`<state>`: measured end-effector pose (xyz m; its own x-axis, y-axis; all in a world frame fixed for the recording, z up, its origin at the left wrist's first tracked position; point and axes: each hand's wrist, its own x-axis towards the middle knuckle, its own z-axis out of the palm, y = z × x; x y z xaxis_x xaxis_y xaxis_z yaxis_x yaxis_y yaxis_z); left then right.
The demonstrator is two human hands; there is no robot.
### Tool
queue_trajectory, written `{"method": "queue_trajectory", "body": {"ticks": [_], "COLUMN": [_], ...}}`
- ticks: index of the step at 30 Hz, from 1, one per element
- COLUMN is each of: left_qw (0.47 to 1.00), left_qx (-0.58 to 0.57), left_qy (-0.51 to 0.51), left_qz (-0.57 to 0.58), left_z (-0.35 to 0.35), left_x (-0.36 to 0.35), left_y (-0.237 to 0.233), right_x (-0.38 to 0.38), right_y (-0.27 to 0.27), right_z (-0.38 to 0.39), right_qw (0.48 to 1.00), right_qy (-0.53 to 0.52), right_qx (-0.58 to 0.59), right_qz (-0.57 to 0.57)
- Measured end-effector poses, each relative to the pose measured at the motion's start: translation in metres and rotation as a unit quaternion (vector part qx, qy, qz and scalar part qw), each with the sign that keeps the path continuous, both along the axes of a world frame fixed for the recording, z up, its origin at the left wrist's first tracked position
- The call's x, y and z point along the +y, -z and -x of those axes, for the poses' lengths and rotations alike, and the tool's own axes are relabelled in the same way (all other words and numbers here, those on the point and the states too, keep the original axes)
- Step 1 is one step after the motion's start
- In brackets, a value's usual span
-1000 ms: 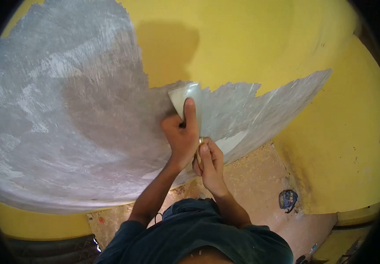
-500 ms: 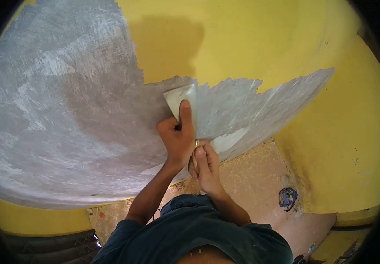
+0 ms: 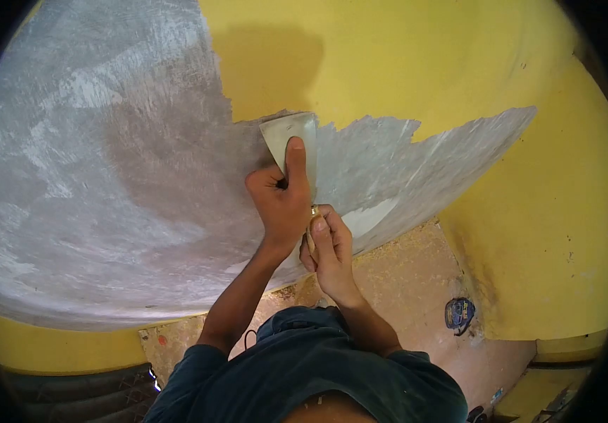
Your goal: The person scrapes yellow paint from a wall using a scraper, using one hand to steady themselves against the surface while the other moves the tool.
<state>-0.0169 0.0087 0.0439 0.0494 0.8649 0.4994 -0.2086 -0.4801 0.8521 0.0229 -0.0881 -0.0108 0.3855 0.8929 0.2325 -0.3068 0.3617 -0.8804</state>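
Observation:
A broad-bladed scraper (image 3: 289, 130) lies against the wall, its front edge at the ragged border where yellow paint (image 3: 402, 56) meets bare grey plaster (image 3: 170, 162). My left hand (image 3: 283, 201) is closed around the blade and neck, the thumb stretched along the blade's face. Lower down, my right hand (image 3: 329, 247) grips the wooden handle, with its thumb on top. Most of the handle is hidden by my fingers.
Yellow flakes litter the floor (image 3: 402, 282) along the wall's foot. A dark blue object with yellow marks (image 3: 460, 314) lies on the floor at right, near the adjoining yellow wall (image 3: 543, 233). Dark cushioned furniture (image 3: 78, 395) stands at lower left.
Both hands have pushed the scraper a short way up the wall. Its blade edge has moved from the bare plaster to the yellow paint's border.

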Motion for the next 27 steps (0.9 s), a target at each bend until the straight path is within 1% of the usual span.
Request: {"method": "queue_trajectory", "body": {"ticks": [2, 4, 6, 8, 12, 14, 17, 18, 19, 20, 21, 22, 23, 25, 26, 27], "left_qw": [1.0, 1.0, 1.0, 0.999, 1.0, 1.0, 1.0, 0.998, 0.995, 0.995, 0.991, 0.986, 0.986, 0.973, 0.973, 0.968], "left_qx": [0.004, 0.002, 0.005, 0.01, 0.007, -0.005, 0.011, 0.044, 0.077, 0.077, 0.113, 0.147, 0.145, 0.211, 0.21, 0.235], "left_qy": [0.015, -0.007, -0.014, -0.026, -0.007, -0.007, -0.011, 0.009, 0.03, 0.032, 0.039, 0.047, 0.05, 0.078, 0.08, 0.068], "left_qz": [0.003, 0.004, -0.01, -0.016, -0.011, -0.005, -0.023, -0.036, -0.05, -0.053, -0.06, -0.067, -0.069, -0.048, -0.048, -0.057], "left_z": [0.001, 0.001, -0.003, 0.001, 0.003, 0.003, 0.006, 0.011, 0.015, 0.018, 0.023, 0.026, 0.029, 0.033, 0.034, 0.036], "left_x": [0.0, -0.002, 0.003, 0.002, 0.003, 0.003, 0.007, 0.013, 0.019, 0.02, 0.017, 0.016, 0.015, 0.014, 0.014, 0.013], "left_y": [0.002, 0.007, -0.001, 0.001, 0.007, 0.003, 0.0, 0.005, 0.009, 0.012, 0.015, 0.019, 0.022, 0.026, 0.025, 0.019], "right_x": [0.0, -0.003, -0.001, 0.002, 0.0, 0.001, 0.003, 0.003, 0.003, 0.002, 0.001, 0.001, 0.001, 0.004, 0.004, 0.003], "right_y": [0.004, 0.007, 0.005, -0.002, 0.005, 0.005, -0.004, -0.001, 0.004, 0.008, 0.009, 0.01, 0.011, 0.016, 0.018, 0.013], "right_z": [0.003, 0.007, 0.006, 0.002, 0.007, 0.009, 0.003, 0.0, -0.003, -0.006, -0.007, -0.008, -0.009, -0.012, -0.011, -0.008], "right_qw": [1.0, 1.0, 1.0, 1.0, 1.0, 1.0, 1.0, 1.0, 0.999, 0.997, 0.998, 0.996, 0.992, 0.992, 0.991, 0.991], "right_qy": [-0.002, 0.002, 0.001, -0.002, -0.005, -0.001, -0.016, -0.017, -0.045, -0.071, -0.068, -0.088, -0.108, -0.114, -0.123, -0.122], "right_qx": [0.003, 0.009, 0.014, 0.009, 0.002, -0.012, -0.012, -0.013, -0.011, -0.007, -0.006, 0.028, 0.061, 0.053, 0.048, 0.047], "right_qz": [0.0, 0.011, 0.024, 0.004, 0.0, 0.003, -0.001, -0.003, -0.004, -0.004, -0.006, 0.014, 0.034, 0.025, 0.019, 0.019]}}
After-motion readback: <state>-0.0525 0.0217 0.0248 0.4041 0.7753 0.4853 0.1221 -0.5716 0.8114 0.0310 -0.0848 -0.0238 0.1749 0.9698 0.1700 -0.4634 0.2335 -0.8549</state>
